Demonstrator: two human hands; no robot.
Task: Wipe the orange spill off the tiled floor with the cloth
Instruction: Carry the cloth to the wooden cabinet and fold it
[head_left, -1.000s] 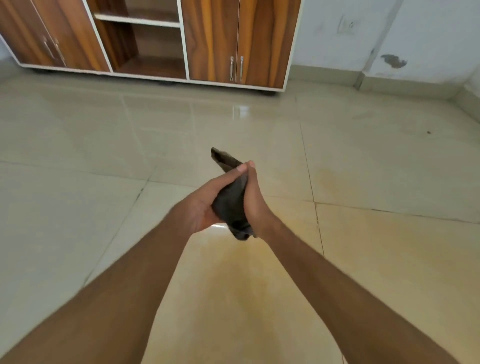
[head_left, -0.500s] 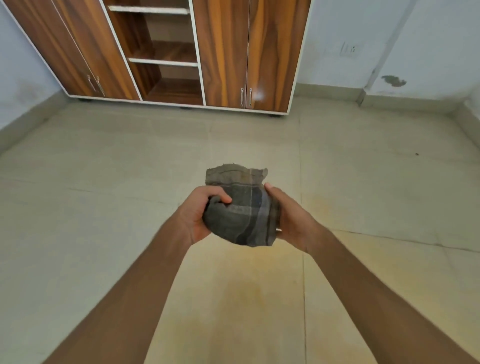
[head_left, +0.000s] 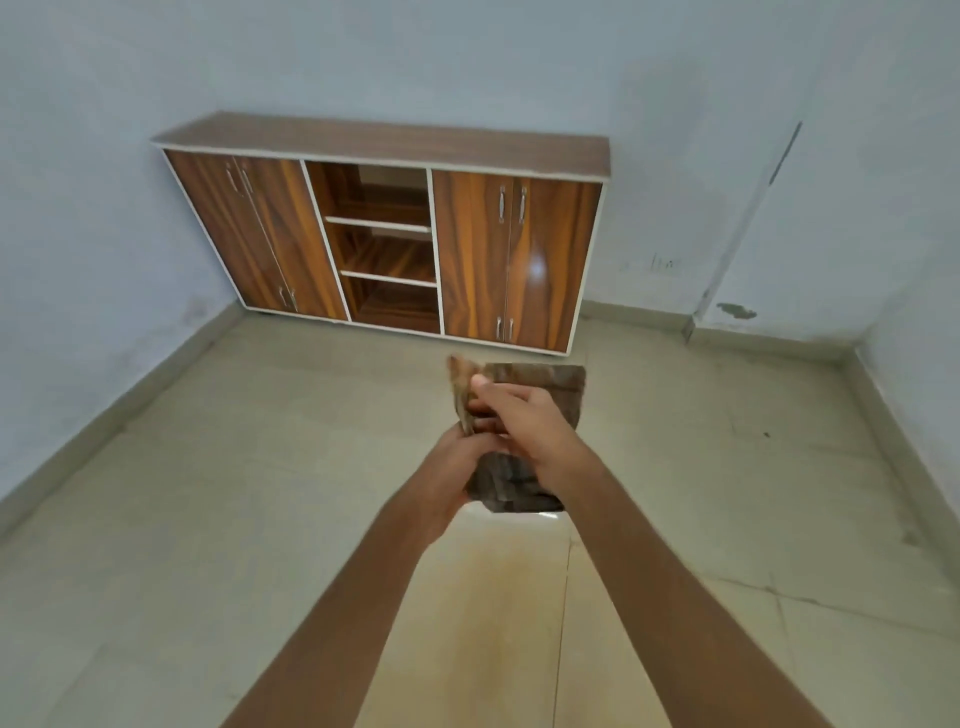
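Your right hand (head_left: 524, 415) pinches the upper part of the cloth (head_left: 519, 478) from the front, fingers curled over a fold; your left hand (head_left: 457, 462) grasps the lower left edge from behind, partly hidden by the fabric. Both hands closed on it, held up in the air well above the floor (head_left: 208, 519). Cloth looks dark, striped, bunched into a rough pad, one corner sticking up at the top left. Orange spill (head_left: 498, 613) sits on the tiles below and between your forearms, a pale yellowish smear running toward you, edges faint. Judging by this, you're readying the pad, wiping not yet begun. Fold it flat so one broad face points down, tuck the loose corner in. Then bring it down at the far end of the stain and pull toward yourself, pressing evenly so liquid doesn't spread across the grout line (head_left: 566, 597). Wooden cabinet (head_left: 395, 234) stands far off against the wall (head_left: 467, 62), no obstacle.
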